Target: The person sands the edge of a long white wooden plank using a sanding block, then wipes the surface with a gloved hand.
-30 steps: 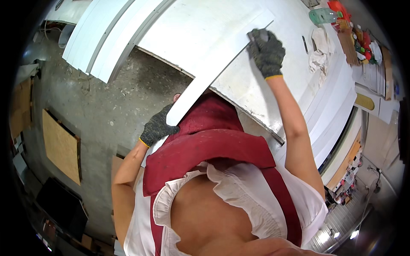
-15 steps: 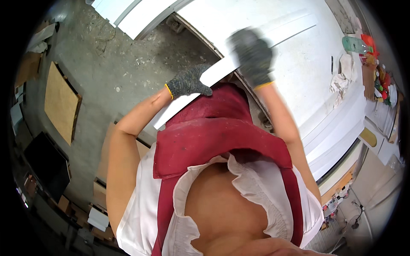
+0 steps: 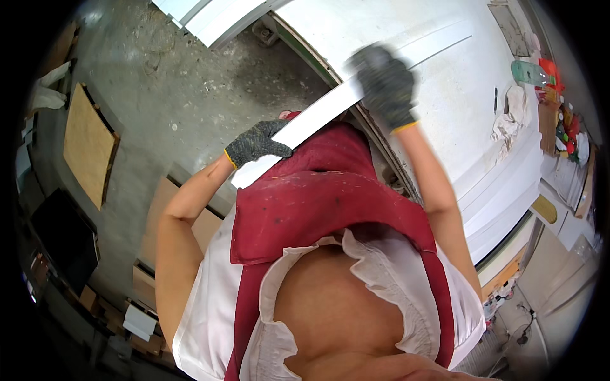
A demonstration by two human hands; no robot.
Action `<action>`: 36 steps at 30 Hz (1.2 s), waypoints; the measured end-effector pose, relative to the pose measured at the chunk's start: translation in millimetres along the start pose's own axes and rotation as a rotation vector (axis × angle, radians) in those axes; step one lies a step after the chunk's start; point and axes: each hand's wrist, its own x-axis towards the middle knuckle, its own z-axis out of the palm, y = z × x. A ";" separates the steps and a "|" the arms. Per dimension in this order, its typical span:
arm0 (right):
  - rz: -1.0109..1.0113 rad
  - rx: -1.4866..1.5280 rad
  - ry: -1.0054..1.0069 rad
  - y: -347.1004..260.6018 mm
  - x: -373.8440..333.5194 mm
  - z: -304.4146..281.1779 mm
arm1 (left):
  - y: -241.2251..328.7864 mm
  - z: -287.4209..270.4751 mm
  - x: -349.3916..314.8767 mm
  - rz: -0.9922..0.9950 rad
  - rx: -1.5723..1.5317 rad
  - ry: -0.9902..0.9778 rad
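A long, narrow white board (image 3: 323,115) runs slantwise from my lap up onto a white tabletop (image 3: 445,108). Near its lower end, my left hand (image 3: 257,145), in a dark grey knitted glove, is closed around the board with the thumb across its top face. My gloved right hand (image 3: 386,86) rests over the board farther up, above the table's edge. Its fingers are curled down and smeared by motion. Whatever lies under that palm is hidden.
White panels (image 3: 219,19) stand at the far left of the table. A crumpled cloth (image 3: 511,114), a green plastic bottle (image 3: 530,73) and assorted clutter lie on the right. On the floor at left are a tan board (image 3: 89,146) and a black panel (image 3: 63,238).
My left hand has shifted left and slightly down, toward the board's lower end. The right hand has moved a little to the right along the board.
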 end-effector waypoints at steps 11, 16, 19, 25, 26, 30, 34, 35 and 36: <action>0.215 -0.158 0.128 109.9 -1.6 -20.0 | 14.3 10.9 -20.5 -0.006 0.262 0.236; 0.151 0.059 0.060 28.1 1.9 -8.7 | 25.5 9.9 -19.6 0.039 0.283 0.237; -0.120 0.223 -0.114 -87.5 -22.1 6.9 | 18.1 1.9 -13.6 -0.072 0.185 0.162; -0.060 0.144 0.182 31.9 -4.5 13.0 | 23.2 -2.8 -14.2 -0.072 0.074 0.100; 0.211 -0.020 0.210 67.0 -1.5 14.3 | 23.7 -3.1 -13.9 -0.068 0.097 0.090; 0.304 -0.259 0.354 122.7 -6.3 17.0 | 50.3 5.0 -4.3 0.039 0.105 0.206; 0.128 0.374 0.042 -14.9 -6.3 -7.8 | 28.0 -2.5 11.3 0.176 0.044 0.135; -0.088 0.222 0.064 -53.6 -14.6 -11.1 | 12.7 -5.0 14.1 0.151 -0.127 0.090; 0.044 0.353 -0.233 -85.7 -27.4 -0.1 | -7.5 -9.4 16.4 0.128 -0.293 0.042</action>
